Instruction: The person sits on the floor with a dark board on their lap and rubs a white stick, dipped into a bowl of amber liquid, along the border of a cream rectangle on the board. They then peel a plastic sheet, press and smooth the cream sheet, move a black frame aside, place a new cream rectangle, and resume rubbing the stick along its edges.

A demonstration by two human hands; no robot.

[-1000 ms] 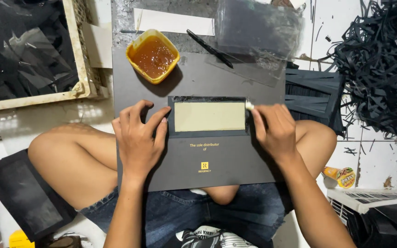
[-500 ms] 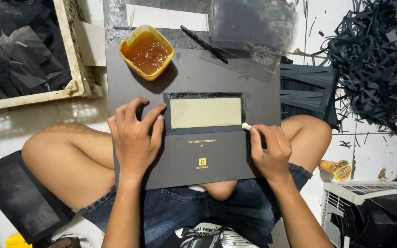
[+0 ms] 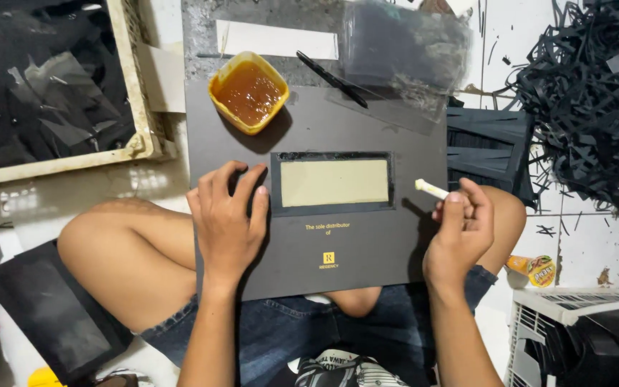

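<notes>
A dark grey card sheet [image 3: 352, 251] with a rectangular window [image 3: 334, 183] rests on my lap. My left hand [image 3: 228, 223] lies flat on the sheet just left of the window, fingers spread. My right hand [image 3: 460, 233] is at the sheet's right edge, closed around a thin white stick [image 3: 430, 189] whose tip points toward the window. A yellow tub of amber glue [image 3: 248, 92] stands on the sheet's top left corner. A black pen-like tool [image 3: 331, 79] lies diagonally next to the tub.
A wooden-framed tray of dark sheets [image 3: 44, 93] sits at left. Clear plastic film [image 3: 402, 50] lies at the top, a heap of black strips [image 3: 589, 93] at right. A white fan grille [image 3: 574, 330] is lower right, a black sheet [image 3: 51, 315] lower left.
My right hand has drawn the white stick away from the window's right edge, out to the sheet's right side. My left hand has stayed pressed on the sheet.
</notes>
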